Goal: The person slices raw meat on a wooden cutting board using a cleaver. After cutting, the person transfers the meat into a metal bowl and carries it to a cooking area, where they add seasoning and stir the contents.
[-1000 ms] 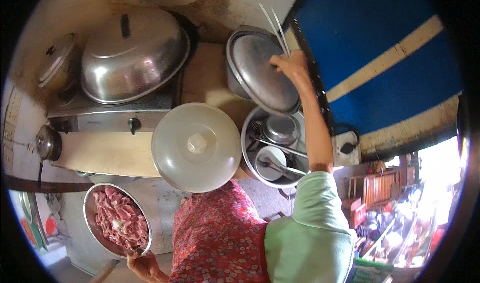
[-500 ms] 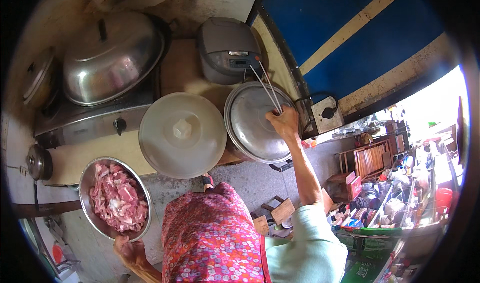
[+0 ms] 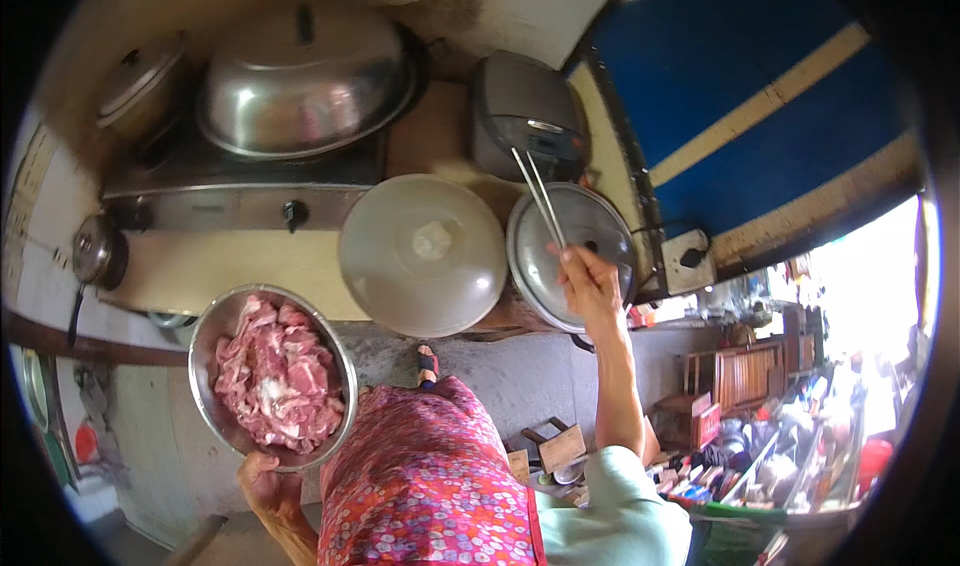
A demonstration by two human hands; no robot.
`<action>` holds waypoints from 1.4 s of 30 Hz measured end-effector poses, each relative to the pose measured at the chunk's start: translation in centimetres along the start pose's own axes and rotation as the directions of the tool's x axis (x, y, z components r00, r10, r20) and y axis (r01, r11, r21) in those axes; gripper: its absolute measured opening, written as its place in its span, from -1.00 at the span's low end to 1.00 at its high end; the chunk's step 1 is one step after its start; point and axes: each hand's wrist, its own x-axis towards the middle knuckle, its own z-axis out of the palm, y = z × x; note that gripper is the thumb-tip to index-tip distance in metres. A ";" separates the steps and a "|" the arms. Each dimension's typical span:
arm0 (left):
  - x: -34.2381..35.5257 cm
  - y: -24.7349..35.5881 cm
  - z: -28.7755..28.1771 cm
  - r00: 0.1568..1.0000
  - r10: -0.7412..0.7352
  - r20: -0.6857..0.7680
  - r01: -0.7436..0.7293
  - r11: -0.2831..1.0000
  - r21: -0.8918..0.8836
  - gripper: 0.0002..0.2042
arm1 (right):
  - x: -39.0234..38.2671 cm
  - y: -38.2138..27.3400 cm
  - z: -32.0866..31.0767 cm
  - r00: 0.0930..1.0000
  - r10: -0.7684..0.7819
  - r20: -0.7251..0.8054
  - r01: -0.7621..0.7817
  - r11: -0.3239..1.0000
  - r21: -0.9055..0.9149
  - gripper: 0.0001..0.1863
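My left hand [image 3: 265, 481] grips the near rim of a steel bowl [image 3: 199, 391], its fingers mostly hidden under the metal. Pieces of raw meat [image 3: 270, 371] fill the bowl, with a small patch of white powder on top. Two light-coloured chopsticks [image 3: 540, 196] are pinched in my right hand [image 3: 592, 284], above a steel pot lid [image 3: 555, 231]. The chopsticks' tips point away from me, towards the rice cooker [image 3: 528, 111]. Left of that lid lies a pale round lid [image 3: 410, 276] with a faceted knob, covering whatever is under it.
A large domed steel lid [image 3: 300, 86] stands on the stove [image 3: 230, 206] at the back left. A small lidded pan [image 3: 100, 251] is at the counter's left end. Beside the blue panel [image 3: 740, 66] a socket [image 3: 690, 261] holds a plug. Stools and clutter fill the right.
The view has turned, so the counter and stove appear farther right. The bowl has come closer to my apron, still in my left hand. My right hand keeps the chopsticks over the steel lid.
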 end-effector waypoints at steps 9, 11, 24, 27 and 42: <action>0.1 -0.3 -2.7 0.987 0.027 -0.160 -0.020 0.999 0.045 -0.59 | -3.4 -3.7 6.0 0.909 0.006 0.417 -0.168 0.921 0.353 -0.72; 0.2 -0.5 -3.8 0.982 0.055 -0.178 -0.044 0.997 0.067 -0.58 | -3.4 -3.0 6.7 0.885 -0.019 0.466 -0.160 0.927 0.340 -0.74; 1.3 -0.8 -4.3 0.979 0.115 -0.166 -0.126 0.990 -0.058 -0.77 | -8.6 -5.1 8.3 0.662 -0.346 0.664 -0.454 0.520 0.724 -0.77; 1.4 -0.6 -5.1 0.992 0.094 -0.086 -0.100 0.993 -0.063 -0.82 | -9.3 -5.9 8.8 0.600 -0.484 0.638 -0.452 0.452 0.769 -0.80; -1.0 1.3 -1.2 0.944 -0.099 -0.316 0.079 0.994 -0.075 -0.73 | -6.6 -12.2 9.7 0.359 -0.381 0.852 -0.671 0.529 0.519 -0.46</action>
